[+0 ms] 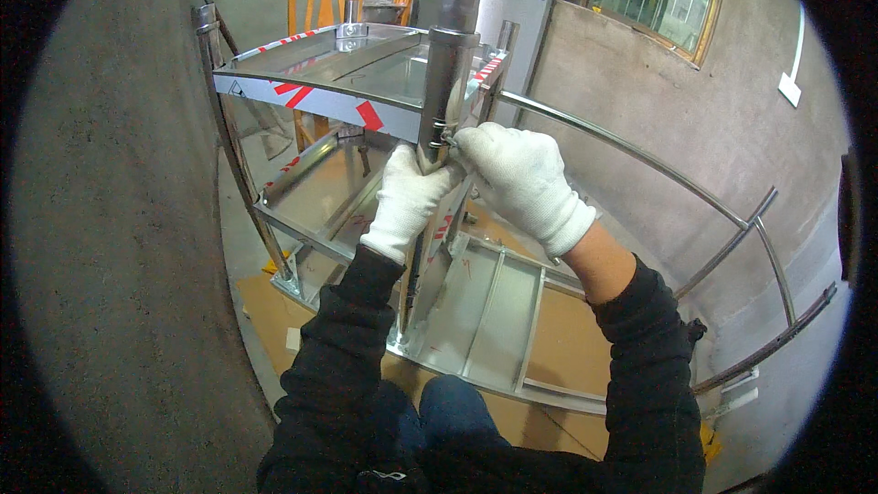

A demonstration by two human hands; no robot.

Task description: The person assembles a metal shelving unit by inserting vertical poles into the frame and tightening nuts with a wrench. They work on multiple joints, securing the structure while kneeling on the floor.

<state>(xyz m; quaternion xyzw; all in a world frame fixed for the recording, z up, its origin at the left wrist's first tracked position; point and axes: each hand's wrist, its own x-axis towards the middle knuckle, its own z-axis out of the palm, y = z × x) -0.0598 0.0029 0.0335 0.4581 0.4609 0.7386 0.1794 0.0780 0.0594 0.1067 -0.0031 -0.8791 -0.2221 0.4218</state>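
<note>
A metal frame post (448,69) stands upright in front of me, with a wider collar near its top. My left hand (409,194), in a white knitted glove, is closed round this post just below the frame's upper rail. From the other side my right hand (523,174), gloved alike, presses its bent fingers against the post. Small bright metal fasteners (438,134) show on the post by its fingertips. What the right fingers pinch is hidden. The post belongs to a metal rack with a top shelf (315,102) edged in pale film and red-striped tape.
Below is a lower metal panel (466,311) over brown cardboard (567,334). Curved metal tubes (640,151) reach out to the right. A rough grey wall (128,247) runs close on the left. Wooden chairs (326,0) and a door (512,14) stand behind.
</note>
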